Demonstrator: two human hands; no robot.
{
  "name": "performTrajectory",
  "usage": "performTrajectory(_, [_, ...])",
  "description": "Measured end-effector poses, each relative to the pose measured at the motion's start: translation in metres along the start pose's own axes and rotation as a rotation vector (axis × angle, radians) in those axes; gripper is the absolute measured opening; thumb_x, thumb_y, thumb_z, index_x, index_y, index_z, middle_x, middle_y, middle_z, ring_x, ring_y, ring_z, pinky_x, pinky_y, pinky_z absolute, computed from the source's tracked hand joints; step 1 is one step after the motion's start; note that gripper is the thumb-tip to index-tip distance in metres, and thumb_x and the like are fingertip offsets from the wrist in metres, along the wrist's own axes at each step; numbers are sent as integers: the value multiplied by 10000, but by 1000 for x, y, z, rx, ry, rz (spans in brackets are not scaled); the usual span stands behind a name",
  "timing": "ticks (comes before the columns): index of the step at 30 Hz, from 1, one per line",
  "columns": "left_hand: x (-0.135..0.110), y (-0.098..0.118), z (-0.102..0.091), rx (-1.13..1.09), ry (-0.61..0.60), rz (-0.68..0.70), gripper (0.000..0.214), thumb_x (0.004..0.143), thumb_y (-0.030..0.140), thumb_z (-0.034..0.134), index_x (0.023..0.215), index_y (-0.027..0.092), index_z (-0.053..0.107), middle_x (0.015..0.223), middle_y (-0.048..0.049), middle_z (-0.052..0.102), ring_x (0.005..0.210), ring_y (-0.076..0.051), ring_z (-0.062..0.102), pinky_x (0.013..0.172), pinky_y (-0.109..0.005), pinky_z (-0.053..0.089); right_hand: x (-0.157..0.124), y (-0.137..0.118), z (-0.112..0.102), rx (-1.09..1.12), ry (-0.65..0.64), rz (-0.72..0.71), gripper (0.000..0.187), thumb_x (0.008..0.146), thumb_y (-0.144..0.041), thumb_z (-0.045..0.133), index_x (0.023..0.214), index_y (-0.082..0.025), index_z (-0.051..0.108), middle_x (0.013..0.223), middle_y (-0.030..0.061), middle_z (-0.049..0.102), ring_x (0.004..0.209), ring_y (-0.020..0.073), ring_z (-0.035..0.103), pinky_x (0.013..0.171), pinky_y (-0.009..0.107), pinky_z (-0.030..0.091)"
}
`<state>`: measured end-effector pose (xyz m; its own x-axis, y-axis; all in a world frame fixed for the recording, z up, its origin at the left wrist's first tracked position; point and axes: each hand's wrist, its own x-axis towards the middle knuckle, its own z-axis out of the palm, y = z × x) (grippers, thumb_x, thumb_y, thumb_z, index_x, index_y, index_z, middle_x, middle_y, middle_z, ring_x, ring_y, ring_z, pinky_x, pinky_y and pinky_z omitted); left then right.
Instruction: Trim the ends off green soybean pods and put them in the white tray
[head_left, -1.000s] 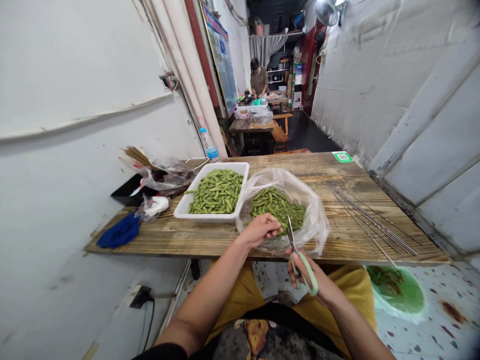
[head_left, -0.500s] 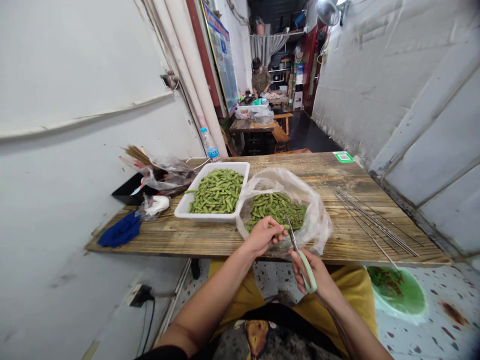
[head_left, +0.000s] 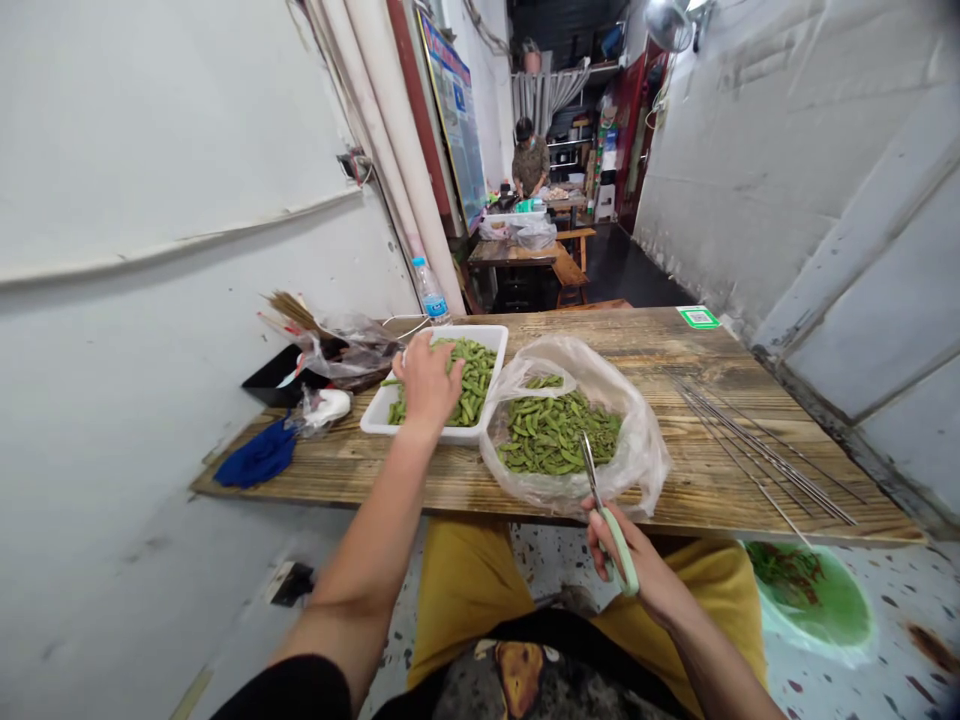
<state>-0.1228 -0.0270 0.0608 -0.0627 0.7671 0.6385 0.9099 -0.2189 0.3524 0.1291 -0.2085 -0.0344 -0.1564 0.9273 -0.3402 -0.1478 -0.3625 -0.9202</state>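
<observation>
My left hand (head_left: 429, 378) is over the white plastic tray (head_left: 491, 340), its fingers spread above the green soybean pods (head_left: 474, 385) heaped there. Whether a fingertip touches the pods is hard to make out. In my right hand (head_left: 626, 555) is a pair of scissors (head_left: 616, 548) with pale green handles, its blades pointing up and away from me. The blade tips are over a clear plastic bag (head_left: 637, 440) that lies open on the table with more pods (head_left: 551, 435) inside. The bag stands just right of the tray.
Several thin metal skewers (head_left: 765, 450) lie on the wooden table (head_left: 600, 335) at the right. A water bottle (head_left: 431, 295), a black box (head_left: 274, 378) and a blue cloth (head_left: 259, 452) are at the left. A green basin (head_left: 832, 600) stands on the floor. Far back, a person (head_left: 531, 160) works at another table.
My left hand has moved from beside the scissor blades at the bag to above the tray on the left, and its fingers have spread. My right hand still holds the scissors over the bag.
</observation>
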Motion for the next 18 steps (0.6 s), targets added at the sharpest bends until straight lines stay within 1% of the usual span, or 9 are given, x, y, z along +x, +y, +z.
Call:
performTrajectory(1, [-14, 8, 3, -46, -3, 44, 234, 831, 268, 503, 981, 164, 650, 1205, -133, 561, 1173, -285, 452, 1003, -471, 300, 1, 1, -1, 7, 3, 3, 453, 760, -591, 585, 1009, -227, 482, 645, -69, 465, 482, 90, 433, 449, 222, 356])
performTrajectory(2, [-30, 17, 7, -120, -78, 112, 230, 847, 254, 476, 949, 169, 665, 1131, -120, 603, 1119, -260, 491, 986, -437, 328, 1, 1, -1, 12, 3, 4, 447, 761, -586, 588, 1005, -226, 483, 637, -71, 460, 477, 89, 429, 443, 219, 354])
performTrajectory(3, [-46, 25, 13, -207, -232, 199, 230, 851, 241, 468, 916, 176, 680, 1038, -105, 641, 1034, -230, 538, 949, -387, 370, 2, 2, -2, 16, -1, 3, 444, 760, -583, 591, 1001, -226, 485, 627, -73, 454, 472, 88, 425, 436, 216, 352])
performTrajectory(5, [-75, 36, 30, -304, -616, 325, 243, 842, 199, 464, 886, 192, 703, 914, -79, 669, 899, -188, 580, 860, -304, 426, 2, 3, -4, 19, -14, 0, 448, 749, -585, 602, 995, -228, 492, 614, -79, 445, 457, 85, 417, 425, 212, 351])
performTrajectory(7, [-93, 38, 49, -217, -820, 360, 281, 818, 130, 446, 858, 177, 720, 848, -87, 663, 841, -187, 585, 808, -285, 436, 1, 4, -5, 15, -25, 5, 455, 735, -587, 614, 993, -229, 500, 614, -80, 445, 446, 80, 413, 417, 209, 350])
performTrajectory(10, [-95, 28, 71, -56, -885, 368, 322, 784, 78, 437, 890, 160, 730, 857, -112, 640, 858, -206, 579, 785, -286, 431, -1, 5, -6, 12, -17, 24, 472, 718, -587, 630, 1002, -229, 512, 608, -82, 435, 441, 78, 404, 408, 204, 345])
performTrajectory(12, [-86, 21, 76, -45, -887, 359, 303, 776, 90, 471, 910, 169, 731, 917, -111, 639, 892, -209, 578, 796, -283, 428, -1, 6, -6, 14, -14, 31, 489, 713, -592, 632, 1019, -229, 512, 600, -85, 421, 441, 77, 393, 405, 200, 339])
performTrajectory(15, [-77, 21, 74, -180, -871, 326, 234, 777, 149, 540, 912, 180, 728, 998, -90, 659, 938, -203, 583, 850, -281, 417, 0, 9, -6, -22, -32, 19, 503, 736, -600, 599, 1065, -230, 511, 592, -85, 411, 439, 81, 384, 409, 203, 342])
performTrajectory(18, [-82, 31, 71, -414, -868, 203, 219, 795, 246, 569, 946, 190, 717, 992, -54, 696, 915, -179, 606, 850, -264, 419, 3, 13, -8, -154, -17, -40, 498, 762, -583, 576, 1107, -226, 533, 570, -72, 444, 449, 103, 420, 426, 219, 363])
